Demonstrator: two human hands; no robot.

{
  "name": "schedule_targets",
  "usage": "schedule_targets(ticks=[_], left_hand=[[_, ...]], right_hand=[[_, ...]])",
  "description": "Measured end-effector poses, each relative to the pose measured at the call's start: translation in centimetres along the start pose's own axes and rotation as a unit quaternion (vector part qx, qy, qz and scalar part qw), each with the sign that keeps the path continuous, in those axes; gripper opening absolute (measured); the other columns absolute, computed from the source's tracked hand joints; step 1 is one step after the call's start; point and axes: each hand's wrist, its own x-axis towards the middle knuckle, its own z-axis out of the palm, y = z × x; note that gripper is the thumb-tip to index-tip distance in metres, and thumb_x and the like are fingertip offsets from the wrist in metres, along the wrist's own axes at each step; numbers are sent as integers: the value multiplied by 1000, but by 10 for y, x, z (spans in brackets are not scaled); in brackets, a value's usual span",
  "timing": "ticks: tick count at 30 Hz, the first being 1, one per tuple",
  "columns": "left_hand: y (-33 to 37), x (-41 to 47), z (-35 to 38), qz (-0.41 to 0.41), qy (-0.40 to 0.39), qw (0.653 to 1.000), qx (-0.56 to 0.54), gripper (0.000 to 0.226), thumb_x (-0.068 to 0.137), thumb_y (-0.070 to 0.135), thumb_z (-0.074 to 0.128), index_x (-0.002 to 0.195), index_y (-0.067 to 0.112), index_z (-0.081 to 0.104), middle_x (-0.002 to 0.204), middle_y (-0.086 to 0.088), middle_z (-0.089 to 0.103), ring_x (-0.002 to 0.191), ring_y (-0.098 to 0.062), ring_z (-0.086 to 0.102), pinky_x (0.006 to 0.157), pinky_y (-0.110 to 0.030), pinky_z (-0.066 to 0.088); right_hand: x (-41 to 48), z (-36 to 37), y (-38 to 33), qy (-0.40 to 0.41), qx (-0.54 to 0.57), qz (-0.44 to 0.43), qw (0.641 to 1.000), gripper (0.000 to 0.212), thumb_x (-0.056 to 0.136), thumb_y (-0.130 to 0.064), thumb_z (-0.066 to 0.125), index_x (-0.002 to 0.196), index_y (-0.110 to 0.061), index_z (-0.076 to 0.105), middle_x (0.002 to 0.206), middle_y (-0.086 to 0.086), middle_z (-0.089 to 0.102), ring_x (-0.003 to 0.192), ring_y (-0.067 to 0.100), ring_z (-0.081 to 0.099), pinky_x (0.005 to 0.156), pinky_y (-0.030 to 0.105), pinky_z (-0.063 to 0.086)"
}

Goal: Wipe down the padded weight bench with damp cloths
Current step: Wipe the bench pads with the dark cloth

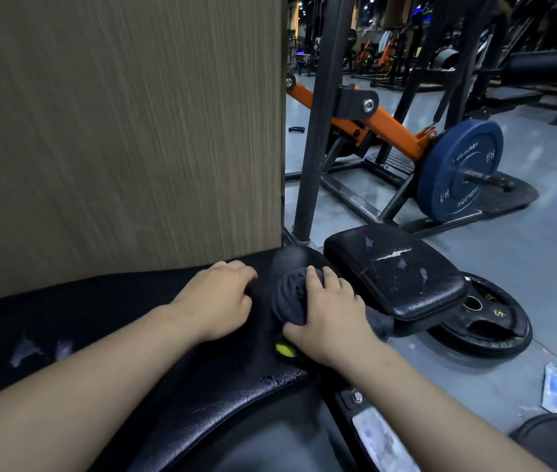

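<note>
Gripping a bunched dark grey cloth, the right hand has its fingers curled over the top of the wad and presses it onto the far end of the long black padded backrest, just where that pad meets the smaller black seat pad. The left hand rests knuckles-up on the backrest beside the cloth with its fingers bent under. The surface beneath it is dark and blurred, so I cannot tell whether it holds a second cloth or only braces against the pad. A small yellow-green knob shows just below the right wrist. Judging by the speckled sheen on the backrest's near edge, part of that pad may already be damp, though worn pale patches farther left could be wear, not dirt. The seat pad, with its white split and pale smudges, looks not yet wiped, so most of the job probably lies ahead. A black weight plate lies on the grey floor under the seat pad's corner, a blue weight plate hangs on an orange lever arm beyond, and a wood-grain wall panel stands right behind the backrest.
</note>
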Motion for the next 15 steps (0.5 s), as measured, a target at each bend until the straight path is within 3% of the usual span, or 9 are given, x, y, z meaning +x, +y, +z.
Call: schedule_targets(ticks=[3, 6, 8, 10, 12, 15], left_hand=[[2, 8, 9, -35, -36, 999, 9, 58, 95, 36, 47, 150, 22, 35, 153, 1, 38, 136, -24, 39, 113, -46, 32], [14, 15, 8, -34, -67, 997, 0, 69, 95, 49, 47, 156, 29, 21, 162, 1, 23, 147, -24, 24, 119, -57, 16], [20, 21, 7, -27, -84, 996, -10, 71, 96, 52, 46, 157, 32, 15, 164, 0, 17, 150, -24, 15, 119, -60, 9], [22, 24, 9, -19, -82, 996, -6, 71, 96, 51, 45, 157, 33, 14, 165, 0, 13, 151, -23, 11, 119, -61, 6], [23, 25, 13, -11, -59, 998, 7, 70, 96, 47, 46, 157, 31, 15, 165, -1, 14, 151, -23, 10, 120, -58, 8], [26, 23, 19, -7, -39, 999, 16, 68, 97, 47, 45, 157, 29, 16, 165, -1, 16, 150, -23, 13, 121, -55, 10]], right_hand=[[5, -22, 39, -59, 42, -104, 992, 96, 75, -38, 66, 156, -31, 14, 164, 2, 11, 149, 21, 14, 120, 37, 20], [-1, -30, 54, -77, 64, -98, 990, 89, 71, -50, 53, 150, -50, 14, 165, 0, 6, 151, 19, 6, 121, 45, 12], [-8, -20, 51, -35, 25, -84, 996, 88, 69, -68, 42, 149, -53, 8, 165, 1, 6, 150, 22, 9, 119, 50, 14], [-14, -6, 45, 30, -28, -79, 996, 93, 68, -84, 36, 151, -50, 8, 162, 3, 15, 145, 25, 22, 113, 48, 27], [-14, 3, 46, 80, -59, -81, 992, 89, 71, -84, 36, 150, -47, 16, 156, 4, 28, 135, 28, 36, 102, 46, 36], [-10, 3, 58, 106, -50, -107, 987, 79, 74, -69, 40, 148, -44, 28, 145, 6, 42, 121, 31, 47, 94, 45, 43]])
